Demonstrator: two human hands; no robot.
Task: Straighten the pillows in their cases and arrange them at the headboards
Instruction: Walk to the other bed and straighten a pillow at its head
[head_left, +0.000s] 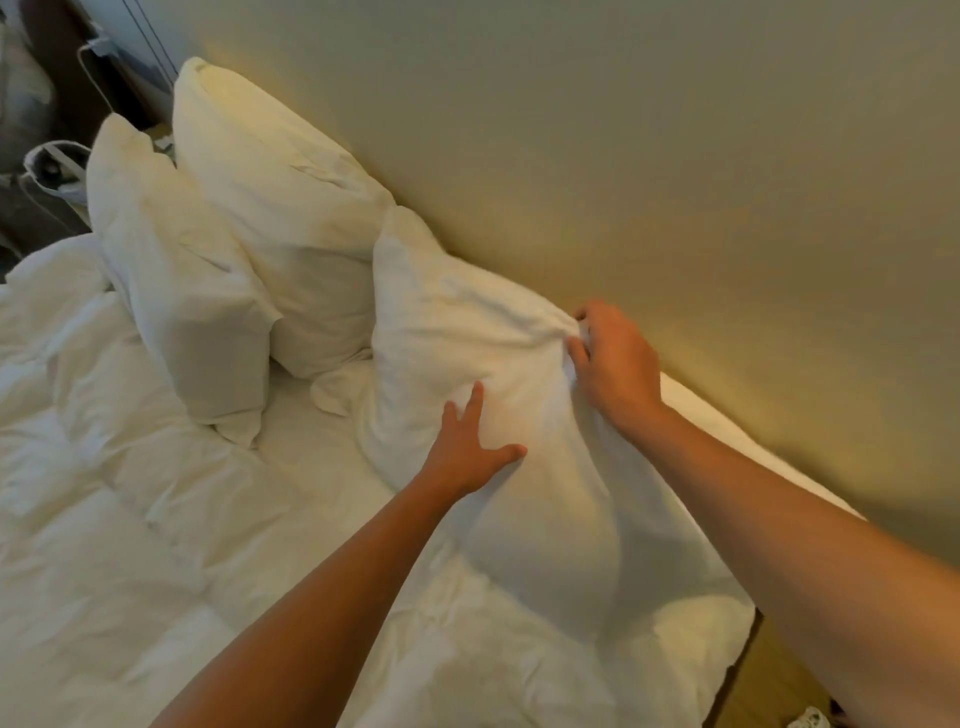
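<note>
A white pillow (457, 332) in its case leans against the beige headboard (623, 156) near the bed's right side. My right hand (613, 364) pinches a bunch of the case's fabric at the pillow's top edge, close to the headboard. My left hand (467, 447) lies flat with fingers spread on the front face of the same pillow. Two more white pillows stand to the left: one (280, 208) upright against the headboard, another (182, 280) leaning in front of it.
A rumpled white duvet (130, 493) covers the bed at the left and front. Beyond the far pillows a white bag with handles (57, 171) and a cable sit by the bedside. A wooden floor strip (763, 680) shows at the bed's right edge.
</note>
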